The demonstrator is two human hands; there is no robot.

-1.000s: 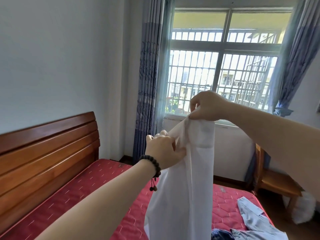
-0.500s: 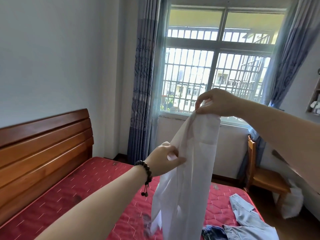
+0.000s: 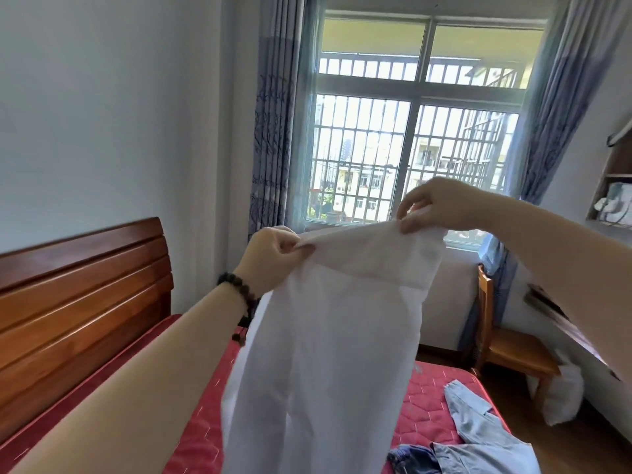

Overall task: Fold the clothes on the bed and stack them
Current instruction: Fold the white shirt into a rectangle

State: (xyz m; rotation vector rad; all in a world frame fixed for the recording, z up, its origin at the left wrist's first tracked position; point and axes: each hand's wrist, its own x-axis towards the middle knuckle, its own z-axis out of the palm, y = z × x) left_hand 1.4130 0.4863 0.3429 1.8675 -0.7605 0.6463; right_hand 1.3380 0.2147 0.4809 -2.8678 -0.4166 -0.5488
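A thin white garment (image 3: 328, 354) hangs in the air over the bed, held up by its top edge. My left hand (image 3: 273, 254), with a dark bead bracelet at the wrist, pinches the top edge at its left end. My right hand (image 3: 434, 206) pinches the same edge at its right end, slightly higher. The cloth is spread wide between both hands and drops out of view at the bottom. A light grey-blue garment (image 3: 478, 429) and a dark blue piece (image 3: 410, 456) lie on the red quilted mattress (image 3: 201, 436) at the lower right.
A wooden headboard (image 3: 82, 302) runs along the left. A barred window (image 3: 410, 131) with blue curtains is straight ahead. A wooden chair (image 3: 509, 347) stands beside the bed at the right, with a white bag (image 3: 561, 395) near it and a wall shelf (image 3: 612, 186) above.
My left hand rose and took the top edge of the white garment. The hands moved apart, so the cloth went from a bunched hanging strip to a wide spread sheet.
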